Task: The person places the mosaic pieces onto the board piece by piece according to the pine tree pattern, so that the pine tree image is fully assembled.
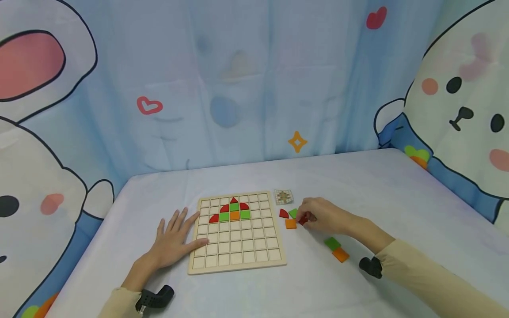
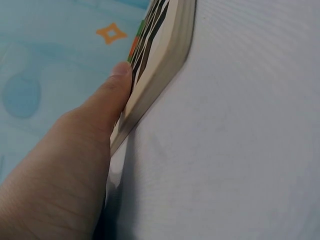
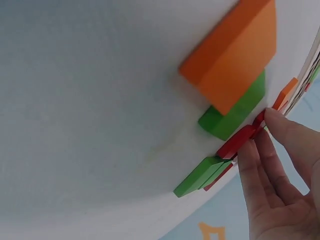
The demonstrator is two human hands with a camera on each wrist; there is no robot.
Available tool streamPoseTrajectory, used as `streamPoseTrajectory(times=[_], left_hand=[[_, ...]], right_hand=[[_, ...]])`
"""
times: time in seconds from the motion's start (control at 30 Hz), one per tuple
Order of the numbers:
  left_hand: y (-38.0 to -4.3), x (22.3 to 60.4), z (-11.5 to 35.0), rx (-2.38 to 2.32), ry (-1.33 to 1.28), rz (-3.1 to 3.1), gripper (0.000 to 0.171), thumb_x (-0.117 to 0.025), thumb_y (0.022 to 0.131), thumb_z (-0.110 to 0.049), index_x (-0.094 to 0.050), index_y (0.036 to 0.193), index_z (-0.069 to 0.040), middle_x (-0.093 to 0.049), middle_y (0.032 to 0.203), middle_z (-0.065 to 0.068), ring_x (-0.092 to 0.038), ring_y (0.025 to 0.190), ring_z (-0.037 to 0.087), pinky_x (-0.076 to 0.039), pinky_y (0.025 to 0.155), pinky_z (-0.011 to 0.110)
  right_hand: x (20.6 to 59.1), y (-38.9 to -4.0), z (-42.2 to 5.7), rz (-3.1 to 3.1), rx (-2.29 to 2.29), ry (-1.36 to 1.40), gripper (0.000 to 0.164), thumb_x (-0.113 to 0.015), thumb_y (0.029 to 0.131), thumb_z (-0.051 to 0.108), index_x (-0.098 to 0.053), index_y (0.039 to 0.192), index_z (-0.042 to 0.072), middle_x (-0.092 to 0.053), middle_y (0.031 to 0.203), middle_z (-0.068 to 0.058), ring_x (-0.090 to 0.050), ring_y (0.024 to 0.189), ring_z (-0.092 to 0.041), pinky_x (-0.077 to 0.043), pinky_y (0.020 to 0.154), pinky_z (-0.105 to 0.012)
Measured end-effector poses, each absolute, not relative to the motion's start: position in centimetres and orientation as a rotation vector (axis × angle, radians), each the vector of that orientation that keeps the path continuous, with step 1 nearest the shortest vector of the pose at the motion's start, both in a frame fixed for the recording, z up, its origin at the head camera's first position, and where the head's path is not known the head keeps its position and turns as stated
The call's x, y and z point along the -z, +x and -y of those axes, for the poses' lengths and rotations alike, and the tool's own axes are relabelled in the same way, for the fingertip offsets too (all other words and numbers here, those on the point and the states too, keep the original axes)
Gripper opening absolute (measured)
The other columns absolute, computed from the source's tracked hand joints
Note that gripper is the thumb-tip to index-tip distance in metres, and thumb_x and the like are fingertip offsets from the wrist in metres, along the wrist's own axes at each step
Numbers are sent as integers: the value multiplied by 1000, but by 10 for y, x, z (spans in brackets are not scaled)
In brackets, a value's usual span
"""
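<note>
Left hand (image 1: pixel 172 244) spread, touching grid board (image 1: pixel 247 245); right hand (image 1: pixel 327 216) pinches red piece (image 1: pixel 303 220), partly hidden.

Your table (image 1: pixel 254 293) is covered in smooth white cloth. On it, before you, lies a square, pale wooden grid board (image 1: pixel 237 235). Just beside the board's far right corner you have a small square patterned card (image 1: pixel 283 197). Nearer you, right of the board, lie a red quarter-round tile (image 1: pixel 283 213), a flat orange square tile (image 1: pixel 290 224) and a flat green tile (image 1: pixel 293 213). Farther right of the board, level with its near half, sit a second green square tile (image 1: pixel 332 243) and a second orange square tile (image 1: pixel 340 255).
</note>
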State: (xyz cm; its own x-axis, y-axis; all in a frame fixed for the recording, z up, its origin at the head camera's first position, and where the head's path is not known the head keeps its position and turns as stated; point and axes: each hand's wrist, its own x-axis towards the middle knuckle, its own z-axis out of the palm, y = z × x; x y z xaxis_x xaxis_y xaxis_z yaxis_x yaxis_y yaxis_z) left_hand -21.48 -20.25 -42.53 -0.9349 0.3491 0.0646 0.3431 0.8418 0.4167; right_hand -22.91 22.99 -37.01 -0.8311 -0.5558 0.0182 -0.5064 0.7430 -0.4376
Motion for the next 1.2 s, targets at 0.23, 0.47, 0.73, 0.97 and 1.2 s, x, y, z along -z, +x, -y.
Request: streamPoseTrajectory(times=[0.23, 0.47, 0.73, 0.97, 1.2], left_hand=[[-215, 426, 202, -687, 568, -3002, 92, -63, 95, -63, -33, 165, -12, -17, 171, 26, -8, 158, 50, 5, 118, 75], [-216, 425, 202, -657, 542, -2990, 92, -61, 95, -65, -31, 166, -14, -16, 172, 24, -7, 159, 47, 5, 119, 74], [-216, 426, 202, -648, 538, -3005, 91, -62, 95, -63, -33, 165, -13, -16, 172, 24, -7, 159, 47, 5, 120, 73], [-215, 424, 202, -624, 525, -2997, 92, -60, 95, -65, -32, 166, -13, -16, 172, 25, -7, 158, 48, 4, 119, 74], [-219, 434, 204, -670, 558, -3024, 93, -61, 94, -66, -33, 165, -14, -16, 172, 25, -7, 158, 48, 6, 119, 73]], right_hand=[[367, -235, -231, -2768, 737, -742, 18, -83, 87, -1, -76, 103, 5, -71, 95, 2, -63, 84, -13, -59, 81, -30], [368, -238, -230, -2745, 758, -620, 16, -84, 86, 1, -77, 99, 5, -73, 95, 0, -64, 86, -16, -60, 86, -37], [367, -236, -229, -2754, 774, -562, 16, -84, 85, -1, -78, 99, 4, -74, 96, -2, -64, 87, -18, -60, 86, -39], [368, -233, -226, -2766, 787, -549, 15, -82, 86, -3, -77, 100, 2, -73, 97, -4, -62, 85, -18, -61, 83, -37], [367, -230, -226, -2762, 817, -531, 15, -81, 87, -3, -77, 101, 1, -73, 98, -5, -62, 84, -18, -61, 82, -37]])
